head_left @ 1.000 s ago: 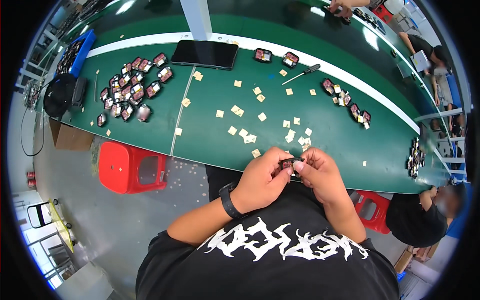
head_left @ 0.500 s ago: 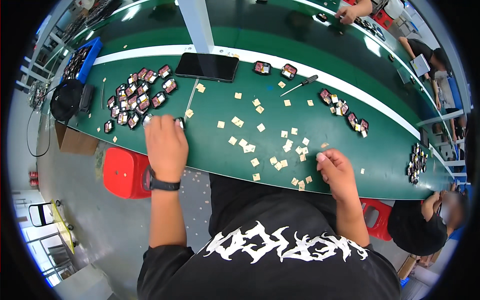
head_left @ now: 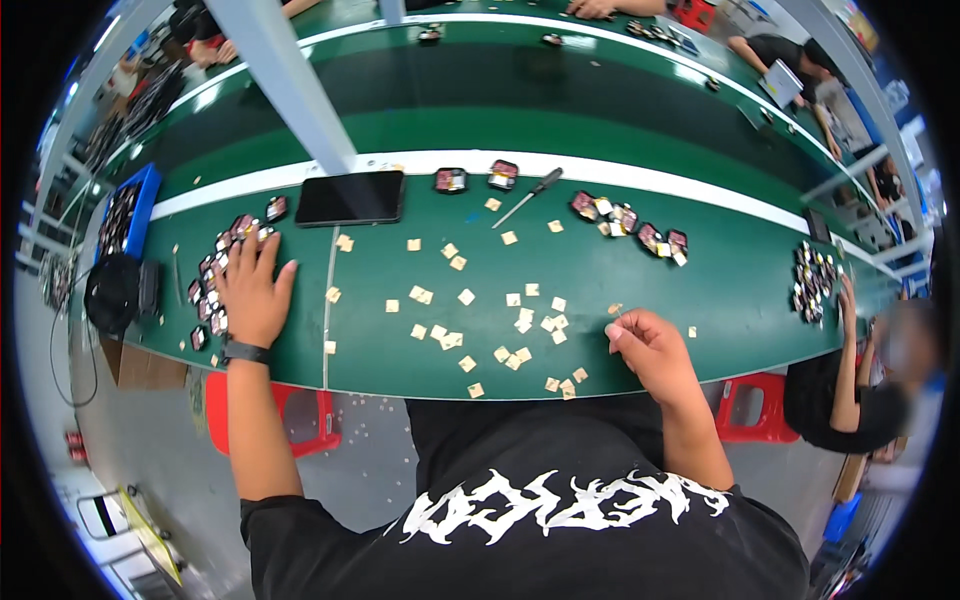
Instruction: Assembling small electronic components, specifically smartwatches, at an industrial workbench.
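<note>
My left hand (head_left: pixel 258 300) lies with fingers spread over a cluster of small black modules (head_left: pixel 212 268) at the far left, and it covers part of them. The modules have reddish faces and white labels. Near the table's front edge, my right hand (head_left: pixel 652 352) is closed in a pinch. A thin sliver-like thing (head_left: pixel 618 314) sticks out from its fingertips, beside a small brownish piece; its kind is too small to tell. Between the hands, many small cream squares (head_left: pixel 466 297) lie scattered on the green table (head_left: pixel 620 280).
A black tablet-like slab (head_left: pixel 351 198) lies at the back. Further right are two black modules (head_left: pixel 451 180), a screwdriver (head_left: pixel 530 196) and a short row of modules (head_left: pixel 620 220). A grey post (head_left: pixel 285 85) rises behind the slab. A co-worker (head_left: pixel 850 385) sits at the right; red stools (head_left: pixel 755 410) stand below the table.
The view has shifted. My left hand has gone left from the cluster's near right edge to on top of it, and its fingers have spread. My right hand keeps its pinch.
</note>
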`<state>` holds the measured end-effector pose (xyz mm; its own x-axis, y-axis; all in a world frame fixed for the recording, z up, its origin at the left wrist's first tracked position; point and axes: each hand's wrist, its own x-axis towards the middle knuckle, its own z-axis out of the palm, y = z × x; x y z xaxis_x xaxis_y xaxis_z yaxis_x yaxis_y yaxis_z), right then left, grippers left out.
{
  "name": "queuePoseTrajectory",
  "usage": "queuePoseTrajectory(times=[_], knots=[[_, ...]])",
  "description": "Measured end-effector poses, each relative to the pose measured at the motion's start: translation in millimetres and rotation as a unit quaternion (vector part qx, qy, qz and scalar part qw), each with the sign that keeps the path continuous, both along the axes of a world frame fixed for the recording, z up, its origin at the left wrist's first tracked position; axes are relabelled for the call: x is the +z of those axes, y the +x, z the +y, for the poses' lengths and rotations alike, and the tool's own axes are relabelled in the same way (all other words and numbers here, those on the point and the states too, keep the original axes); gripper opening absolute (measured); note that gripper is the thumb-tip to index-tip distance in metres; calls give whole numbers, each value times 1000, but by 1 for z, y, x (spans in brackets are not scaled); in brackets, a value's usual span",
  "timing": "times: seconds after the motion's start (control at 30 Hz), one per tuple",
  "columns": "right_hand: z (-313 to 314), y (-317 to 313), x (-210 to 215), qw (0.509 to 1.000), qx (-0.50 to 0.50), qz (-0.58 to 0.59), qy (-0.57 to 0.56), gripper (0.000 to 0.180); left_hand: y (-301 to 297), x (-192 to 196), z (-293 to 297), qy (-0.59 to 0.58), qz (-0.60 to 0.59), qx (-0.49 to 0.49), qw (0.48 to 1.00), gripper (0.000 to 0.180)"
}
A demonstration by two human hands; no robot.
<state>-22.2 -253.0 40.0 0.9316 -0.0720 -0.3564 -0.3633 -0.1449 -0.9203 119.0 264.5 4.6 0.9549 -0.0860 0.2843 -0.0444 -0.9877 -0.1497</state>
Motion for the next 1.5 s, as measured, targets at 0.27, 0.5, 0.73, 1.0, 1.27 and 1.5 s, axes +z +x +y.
queuePoseTrajectory(times=[0.27, 0.5, 0.73, 1.0, 1.27, 1.5], knots=[[-26, -8, 8, 996, -78, 6, -32, 18, 41, 7, 8, 65, -31, 77, 994, 52], [-37, -6, 11, 986, -67, -55, -144, 24, 33, 24, -70, -16, -68, -100, 993, 57], [-49, 14, 10, 937, -56, -123, -323, 21, 52, -10, -87, -102, -4, -129, 986, 57], [-102, 63, 4, 892, -13, -171, -417, 56, 50, -9, -97, -73, -15, -123, 990, 54], [-104, 76, 6, 930, -67, -92, -348, 42, 23, 10, -129, -6, -25, -26, 999, 57], [-64, 22, -7, 914, -102, -191, -344, 38, -98, 37, -267, -543, 191, -229, 785, 39]])
